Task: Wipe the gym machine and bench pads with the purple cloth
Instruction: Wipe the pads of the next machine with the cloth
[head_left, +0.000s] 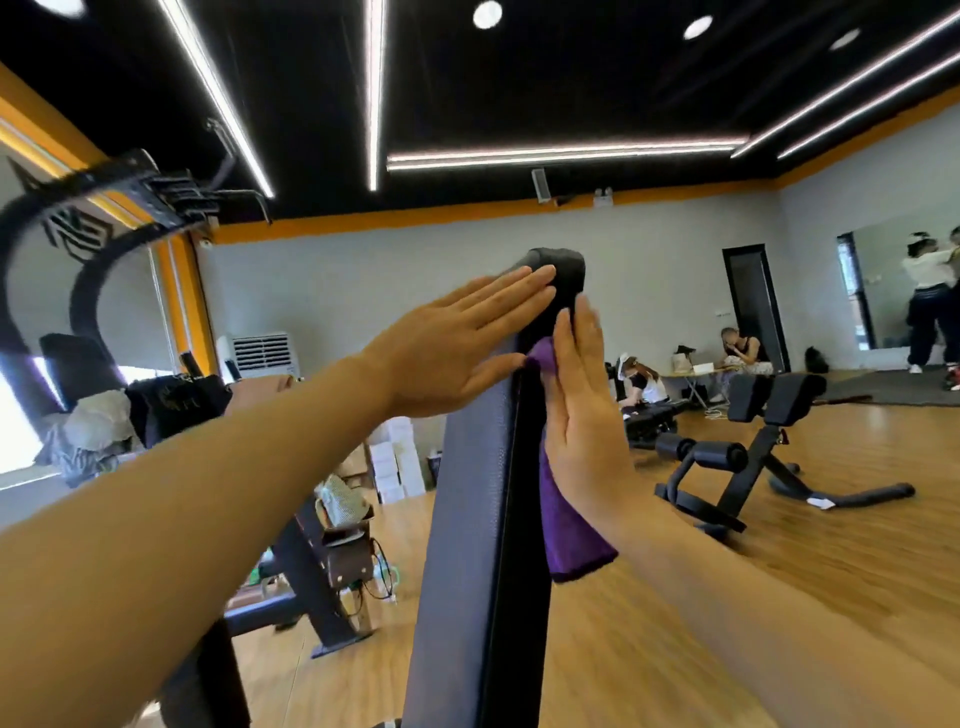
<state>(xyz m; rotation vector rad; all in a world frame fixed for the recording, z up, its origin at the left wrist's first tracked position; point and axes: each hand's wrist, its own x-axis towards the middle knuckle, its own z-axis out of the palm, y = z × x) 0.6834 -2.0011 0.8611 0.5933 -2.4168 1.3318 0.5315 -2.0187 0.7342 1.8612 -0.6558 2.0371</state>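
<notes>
A tall upright black bench pad (470, 545) rises through the middle of the view, seen almost edge-on. My left hand (457, 343) lies flat with fingers straight against the pad's left face near its top. My right hand (584, 415) presses flat against the pad's right side, pinning the purple cloth (569, 535) between palm and pad. The cloth hangs below my right palm, and a small fold of it peeks out above the thumb.
A black back-extension bench (748, 457) stands on the wood floor to the right. A black machine frame (93, 223) arches at upper left, with bags and boxes (395, 462) behind. People sit by the far wall; others stand at far right.
</notes>
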